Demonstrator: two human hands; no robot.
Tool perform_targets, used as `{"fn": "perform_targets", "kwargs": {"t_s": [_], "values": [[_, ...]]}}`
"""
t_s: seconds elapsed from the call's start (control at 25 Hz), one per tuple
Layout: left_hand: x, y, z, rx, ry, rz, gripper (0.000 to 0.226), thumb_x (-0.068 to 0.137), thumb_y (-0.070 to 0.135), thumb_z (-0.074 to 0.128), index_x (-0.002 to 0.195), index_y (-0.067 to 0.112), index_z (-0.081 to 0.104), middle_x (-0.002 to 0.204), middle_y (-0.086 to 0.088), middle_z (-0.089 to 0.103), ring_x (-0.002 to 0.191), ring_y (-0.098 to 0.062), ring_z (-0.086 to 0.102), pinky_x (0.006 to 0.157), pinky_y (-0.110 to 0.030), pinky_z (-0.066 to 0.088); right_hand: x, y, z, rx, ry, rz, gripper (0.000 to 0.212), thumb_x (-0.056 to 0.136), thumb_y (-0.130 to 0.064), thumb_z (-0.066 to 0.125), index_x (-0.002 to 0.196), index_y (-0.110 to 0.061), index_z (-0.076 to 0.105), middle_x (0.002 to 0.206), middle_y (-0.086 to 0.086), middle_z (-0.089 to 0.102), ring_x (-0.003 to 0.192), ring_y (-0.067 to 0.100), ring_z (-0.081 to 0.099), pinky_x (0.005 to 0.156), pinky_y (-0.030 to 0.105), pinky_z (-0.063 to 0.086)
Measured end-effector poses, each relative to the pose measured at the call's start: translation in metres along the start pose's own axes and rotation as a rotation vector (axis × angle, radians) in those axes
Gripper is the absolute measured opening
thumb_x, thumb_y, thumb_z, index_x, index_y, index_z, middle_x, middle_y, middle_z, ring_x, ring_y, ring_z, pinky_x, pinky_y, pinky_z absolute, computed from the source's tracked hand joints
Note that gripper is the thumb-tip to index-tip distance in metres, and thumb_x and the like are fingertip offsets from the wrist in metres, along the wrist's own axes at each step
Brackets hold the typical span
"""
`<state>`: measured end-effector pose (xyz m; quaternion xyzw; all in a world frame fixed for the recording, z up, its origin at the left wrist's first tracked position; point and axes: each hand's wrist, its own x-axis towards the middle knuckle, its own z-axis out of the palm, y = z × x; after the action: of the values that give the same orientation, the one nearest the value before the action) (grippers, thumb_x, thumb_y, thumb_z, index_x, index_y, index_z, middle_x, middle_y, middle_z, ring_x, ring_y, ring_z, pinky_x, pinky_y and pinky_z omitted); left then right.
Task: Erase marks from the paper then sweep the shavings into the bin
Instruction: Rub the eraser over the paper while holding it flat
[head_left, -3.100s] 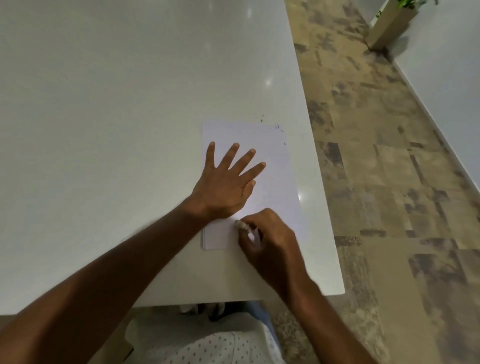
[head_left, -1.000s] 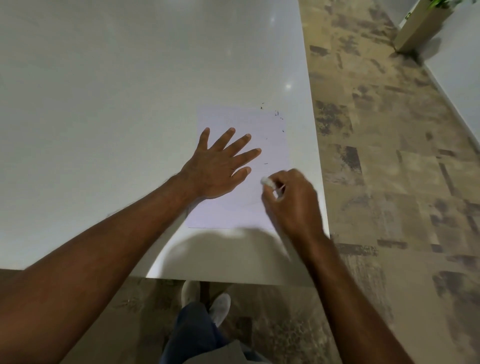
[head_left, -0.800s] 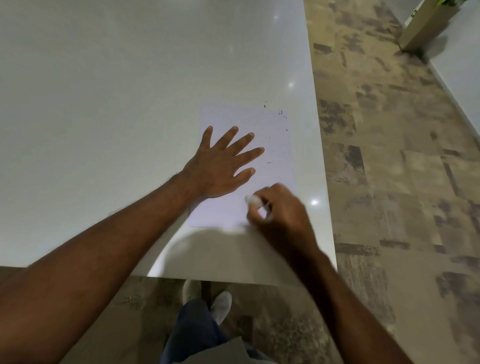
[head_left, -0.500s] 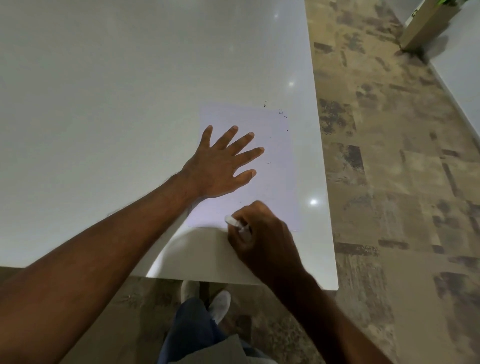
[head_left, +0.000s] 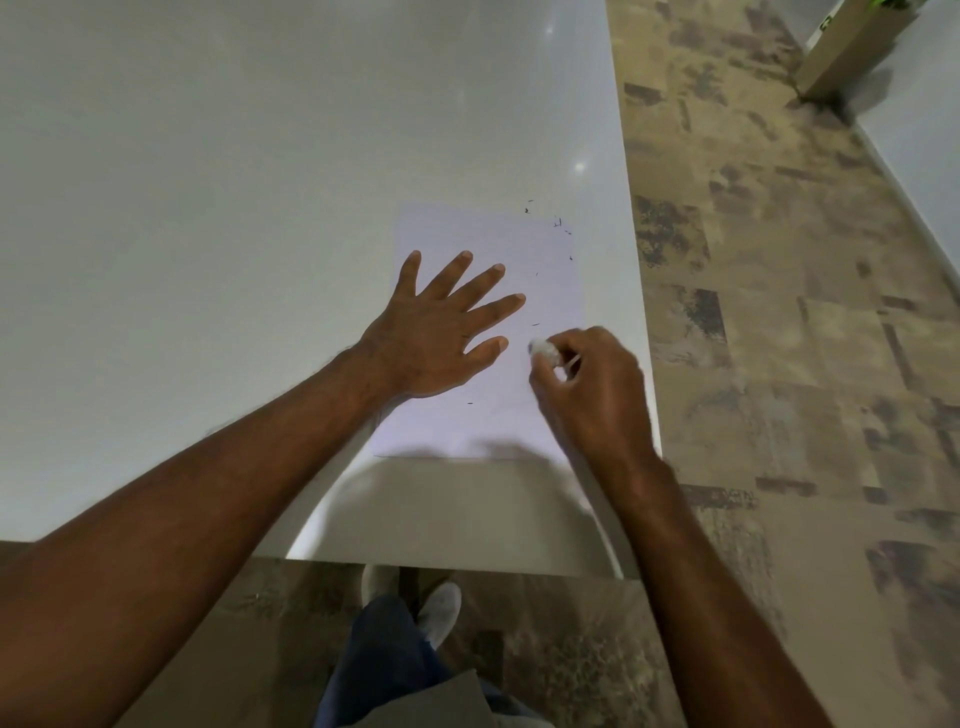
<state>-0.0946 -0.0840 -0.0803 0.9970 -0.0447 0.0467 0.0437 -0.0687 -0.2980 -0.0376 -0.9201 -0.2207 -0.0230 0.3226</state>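
Observation:
A white sheet of paper (head_left: 550, 291) lies near the right edge of the white table (head_left: 234, 208). My left hand (head_left: 441, 332) presses flat on the sheet with its fingers spread. My right hand (head_left: 592, 389) is closed around a small white eraser (head_left: 543, 349), whose tip touches the paper's right part. Small dark shavings (head_left: 558, 224) are scattered at the sheet's far right corner, and a few more specks (head_left: 535, 325) lie beside my fingers. No bin is in view.
The table's right edge (head_left: 636, 291) runs just past the paper, with patterned flooring (head_left: 779, 364) beyond it. A tan box-like object (head_left: 852, 47) stands by the wall at the far right. My legs and shoes (head_left: 436, 613) show below the table's near edge.
My right hand with the eraser has swung from the sheet's near edge back up to its right side. My left hand has stayed flat on the paper.

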Motion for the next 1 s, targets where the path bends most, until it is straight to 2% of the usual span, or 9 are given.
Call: {"fn": "perform_targets", "kwargs": {"t_s": [0.08,0.24,0.32,0.4,0.56,0.72,0.88,0.92,1.0], "values": [[0.000,-0.001,0.000,-0.001,0.005,-0.005,0.061,0.100,0.065,0.005,0.158,0.047,0.010,0.169,0.009,0.007,0.157,-0.025,0.005,0.118,-0.067,0.007,0.001,-0.001,0.000,-0.013,0.008,0.028,0.020,0.102,-0.035,0.067,0.087,-0.021,0.071,0.085,-0.006,0.067,0.076,0.008,0.059,0.070,0.033,0.056],[0.000,-0.002,0.000,-0.003,-0.016,-0.003,0.061,0.100,0.064,0.006,0.158,0.047,0.006,0.170,0.009,0.003,0.157,-0.025,0.001,0.118,-0.068,0.005,-0.058,-0.016,0.015,-0.023,-0.198,-0.248,0.015,0.095,-0.028,0.075,0.085,-0.017,0.071,0.084,-0.004,0.067,0.072,0.007,0.053,0.066,0.020,0.044],[0.000,-0.001,0.000,0.001,-0.011,-0.006,0.061,0.099,0.064,0.005,0.158,0.047,0.007,0.170,0.009,0.005,0.157,-0.026,0.003,0.118,-0.068,0.006,-0.020,-0.001,-0.003,-0.028,-0.053,-0.075,0.022,0.099,-0.029,0.070,0.079,-0.019,0.069,0.080,-0.008,0.067,0.070,0.007,0.053,0.064,0.027,0.043],[0.000,-0.001,0.001,0.002,-0.002,-0.006,0.061,0.100,0.065,0.007,0.158,0.047,0.008,0.170,0.009,0.006,0.157,-0.026,0.004,0.118,-0.068,0.007,-0.002,0.001,-0.014,-0.039,-0.008,0.070,0.026,0.101,-0.032,0.067,0.077,-0.021,0.068,0.077,-0.009,0.066,0.070,0.008,0.057,0.062,0.030,0.046],[0.000,-0.002,0.003,0.003,-0.004,-0.003,0.060,0.101,0.064,0.010,0.158,0.047,0.007,0.170,0.009,0.006,0.157,-0.026,0.004,0.118,-0.068,0.007,-0.058,-0.016,0.007,-0.024,-0.245,-0.166,0.017,0.095,-0.031,0.074,0.083,-0.019,0.070,0.084,-0.004,0.067,0.072,0.009,0.054,0.065,0.020,0.042],[0.001,-0.002,0.002,0.007,-0.003,-0.004,0.060,0.101,0.065,0.008,0.158,0.047,0.006,0.170,0.008,0.004,0.157,-0.026,0.003,0.117,-0.069,0.007,-0.012,0.001,-0.011,-0.035,-0.040,0.124,0.024,0.101,-0.035,0.066,0.082,-0.022,0.070,0.081,-0.009,0.068,0.074,0.006,0.059,0.065,0.026,0.047],[0.000,-0.001,0.003,0.019,0.010,0.001,0.060,0.101,0.064,0.010,0.158,0.047,0.008,0.170,0.008,0.007,0.156,-0.027,0.005,0.118,-0.068,0.008,-0.055,-0.013,0.001,-0.036,-0.272,-0.103,0.016,0.097,-0.032,0.072,0.087,-0.021,0.070,0.087,-0.005,0.066,0.074,0.009,0.055,0.066,0.017,0.043],[0.000,-0.002,0.003,0.025,0.014,0.003,0.059,0.101,0.064,0.010,0.158,0.047,0.009,0.170,0.008,0.008,0.156,-0.027,0.006,0.117,-0.068,0.009,-0.048,-0.007,-0.004,-0.030,-0.262,-0.066,0.018,0.098,-0.034,0.071,0.085,-0.022,0.070,0.086,-0.007,0.066,0.074,0.008,0.054,0.066,0.018,0.042],[0.001,-0.002,0.003,0.023,0.010,0.007,0.060,0.101,0.064,0.009,0.158,0.046,0.010,0.170,0.007,0.009,0.156,-0.028,0.007,0.117,-0.069,0.010,-0.022,0.005,-0.016,-0.060,-0.080,0.080,0.022,0.100,-0.036,0.067,0.083,-0.023,0.071,0.083,-0.009,0.067,0.074,0.007,0.057,0.064,0.024,0.042]]}}
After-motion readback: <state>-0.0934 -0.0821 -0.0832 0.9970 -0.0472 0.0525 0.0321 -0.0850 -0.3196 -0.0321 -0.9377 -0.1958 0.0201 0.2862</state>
